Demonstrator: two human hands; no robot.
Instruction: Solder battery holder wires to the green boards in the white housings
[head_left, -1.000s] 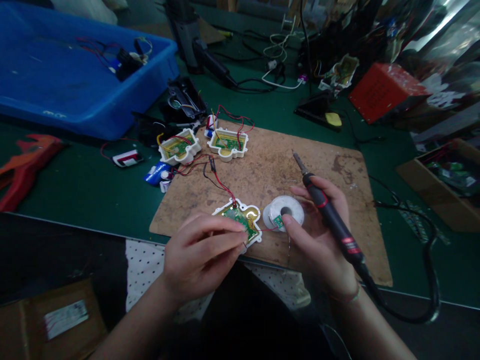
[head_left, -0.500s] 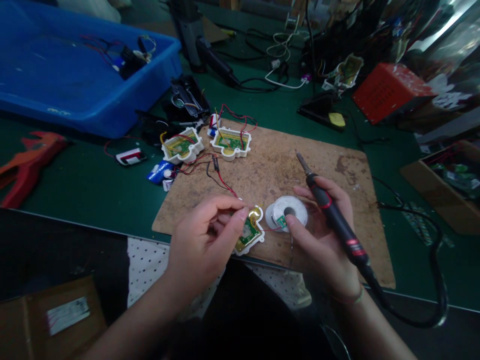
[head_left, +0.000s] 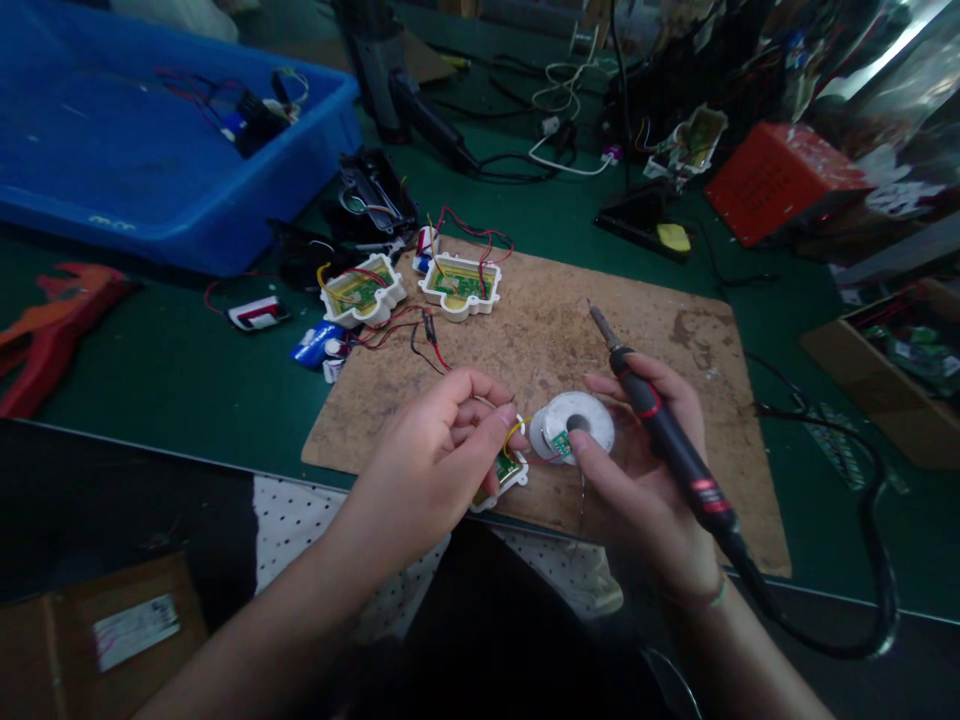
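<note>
My left hand (head_left: pixel 450 445) has slid right over the case (head_left: pixel 517 481), and the yellow wire (head_left: pixel 510 434) now loops up out of it — thumb and finger shut, it seems, on that wire. My right hand (head_left: pixel 649 475) holds the iron (head_left: pixel 666 432), thumb pinning the chip (head_left: pixel 562 442) to the spool (head_left: pixel 597 420). The case rests on the mat (head_left: pixel 652 340), partly hidden — and the wire, I judge, is handier to the chip.

Bare f'arms (head_left: pixel 300 590), thin R-wrist band (head_left: pixel 721 592), dk clothing (head_left: pixel 517 630)
</note>
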